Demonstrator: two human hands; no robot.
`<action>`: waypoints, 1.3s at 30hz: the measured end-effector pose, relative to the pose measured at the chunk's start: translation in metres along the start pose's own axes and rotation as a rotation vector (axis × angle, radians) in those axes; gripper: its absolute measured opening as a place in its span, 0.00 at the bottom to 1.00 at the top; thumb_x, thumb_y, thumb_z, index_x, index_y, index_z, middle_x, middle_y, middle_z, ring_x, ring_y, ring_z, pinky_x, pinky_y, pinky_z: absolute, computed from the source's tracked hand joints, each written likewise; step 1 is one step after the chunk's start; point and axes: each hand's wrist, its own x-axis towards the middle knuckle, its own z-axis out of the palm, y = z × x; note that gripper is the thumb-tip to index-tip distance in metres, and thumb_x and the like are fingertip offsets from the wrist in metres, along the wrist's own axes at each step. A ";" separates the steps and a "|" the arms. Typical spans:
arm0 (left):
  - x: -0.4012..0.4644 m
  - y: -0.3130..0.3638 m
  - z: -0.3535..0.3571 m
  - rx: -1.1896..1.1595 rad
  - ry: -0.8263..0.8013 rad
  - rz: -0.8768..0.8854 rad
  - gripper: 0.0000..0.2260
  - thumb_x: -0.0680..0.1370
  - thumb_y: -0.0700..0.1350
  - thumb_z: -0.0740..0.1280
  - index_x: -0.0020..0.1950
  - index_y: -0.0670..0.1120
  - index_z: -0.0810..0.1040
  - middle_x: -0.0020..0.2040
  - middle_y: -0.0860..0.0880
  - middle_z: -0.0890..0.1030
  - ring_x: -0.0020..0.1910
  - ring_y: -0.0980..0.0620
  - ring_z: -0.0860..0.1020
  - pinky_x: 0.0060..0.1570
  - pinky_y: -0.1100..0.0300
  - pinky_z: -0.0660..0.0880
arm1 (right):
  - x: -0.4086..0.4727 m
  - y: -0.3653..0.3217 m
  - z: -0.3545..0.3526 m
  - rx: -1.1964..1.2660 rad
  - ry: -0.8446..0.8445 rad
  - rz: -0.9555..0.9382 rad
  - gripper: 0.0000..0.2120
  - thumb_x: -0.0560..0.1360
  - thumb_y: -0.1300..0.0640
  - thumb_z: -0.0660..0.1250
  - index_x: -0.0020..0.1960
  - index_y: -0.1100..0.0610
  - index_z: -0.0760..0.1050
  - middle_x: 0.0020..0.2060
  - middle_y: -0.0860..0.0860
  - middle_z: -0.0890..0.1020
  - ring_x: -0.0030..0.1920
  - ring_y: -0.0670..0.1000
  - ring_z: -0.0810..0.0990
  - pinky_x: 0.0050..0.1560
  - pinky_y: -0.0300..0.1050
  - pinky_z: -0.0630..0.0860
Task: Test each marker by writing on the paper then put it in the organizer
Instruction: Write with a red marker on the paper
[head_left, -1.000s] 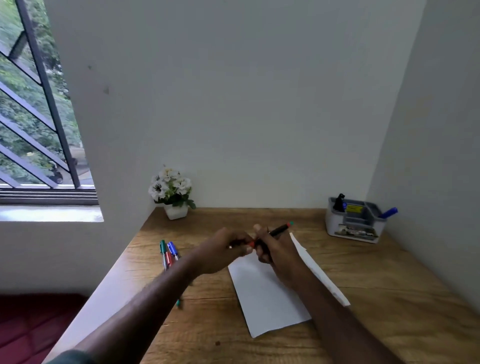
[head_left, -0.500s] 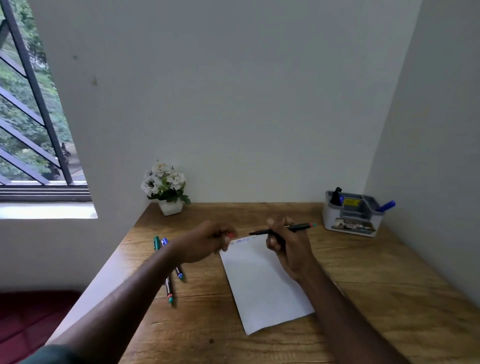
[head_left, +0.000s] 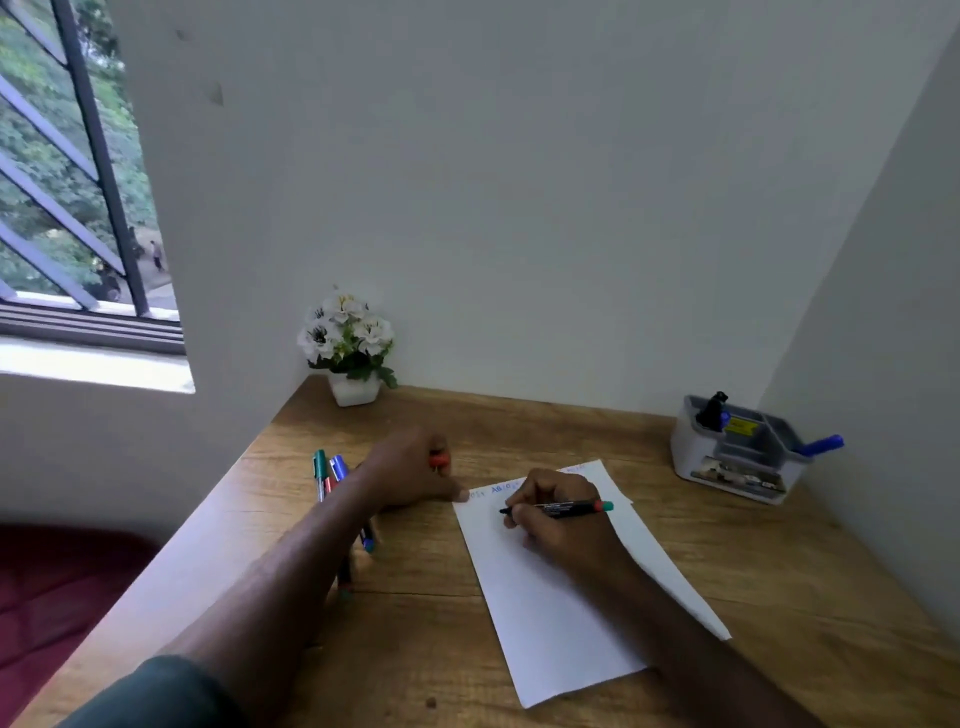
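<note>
Holding the black marker with the green end (head_left: 563, 507) in my right hand (head_left: 558, 525), I pinch it tight in my fingers (head_left: 519, 514), and its tip points at the top of the white sheet of paper (head_left: 550, 613). My left hand (head_left: 410, 475) curls round a small red cap (head_left: 439, 460) and rests on the wooden counter (head_left: 727, 571) just beside the paper. I think I am partway through. Some blue writing sits at the top of the paper. A blue marker (head_left: 821, 446) and something dark stand in the grey plastic organizer (head_left: 737, 457), well apart from my hands. A few colored markers (head_left: 327, 470) still wait by my left arm.
</note>
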 end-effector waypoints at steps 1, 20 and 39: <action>0.000 -0.001 0.000 0.004 0.001 -0.009 0.14 0.67 0.57 0.77 0.42 0.54 0.75 0.43 0.52 0.79 0.44 0.52 0.76 0.45 0.56 0.74 | 0.005 -0.003 0.003 -0.082 0.015 -0.024 0.07 0.73 0.60 0.73 0.38 0.50 0.82 0.36 0.44 0.85 0.41 0.43 0.83 0.39 0.36 0.78; 0.006 -0.012 -0.001 -0.123 0.028 0.000 0.09 0.68 0.45 0.78 0.41 0.51 0.78 0.42 0.53 0.81 0.43 0.54 0.78 0.43 0.59 0.74 | 0.035 -0.015 0.040 0.087 -0.024 0.079 0.13 0.67 0.52 0.69 0.29 0.55 0.69 0.23 0.44 0.72 0.25 0.41 0.67 0.26 0.33 0.62; 0.002 -0.010 -0.001 -0.126 0.021 0.008 0.09 0.69 0.45 0.77 0.40 0.52 0.78 0.42 0.53 0.81 0.43 0.55 0.77 0.41 0.59 0.71 | 0.036 -0.012 0.047 -0.007 0.028 0.039 0.17 0.73 0.57 0.74 0.30 0.53 0.70 0.22 0.40 0.75 0.26 0.39 0.72 0.28 0.31 0.66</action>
